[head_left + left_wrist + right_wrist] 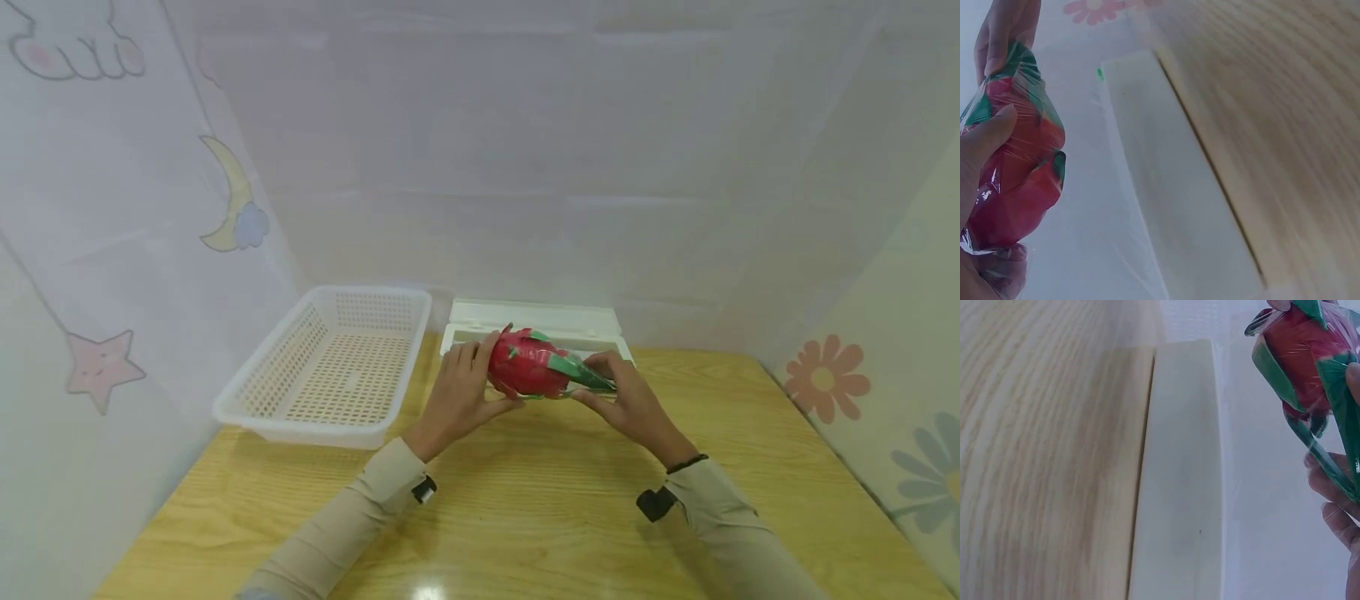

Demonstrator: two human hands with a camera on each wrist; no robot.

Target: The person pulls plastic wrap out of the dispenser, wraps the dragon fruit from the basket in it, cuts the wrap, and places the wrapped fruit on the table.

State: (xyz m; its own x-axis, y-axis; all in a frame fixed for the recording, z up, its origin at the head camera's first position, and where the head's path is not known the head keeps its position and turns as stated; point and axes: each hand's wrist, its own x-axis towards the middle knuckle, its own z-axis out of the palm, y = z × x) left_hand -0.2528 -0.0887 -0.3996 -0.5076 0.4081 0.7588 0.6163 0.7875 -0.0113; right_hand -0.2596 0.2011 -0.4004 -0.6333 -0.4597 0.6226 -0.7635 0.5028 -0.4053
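Note:
Both hands hold a red dragon fruit (527, 367) with green leafy scales, raised in front of a long white box. My left hand (459, 390) grips its rounded left end, thumb lying along the near side. At the pointed green end, my right hand (628, 407) pinches the leaf tips between thumb and fingers. Shiny clear plastic film (1047, 125) covers the fruit and creases tightly around it in the left wrist view. The white box (1169, 181) stands on the table with its hinged lid (534, 315) raised at the back.
A white plastic basket (408, 367) with a perforated bottom stands at the left, beside the box. The wooden table (540, 517) reaches a pale cloth backdrop (480, 167), with patterned cloth at both sides.

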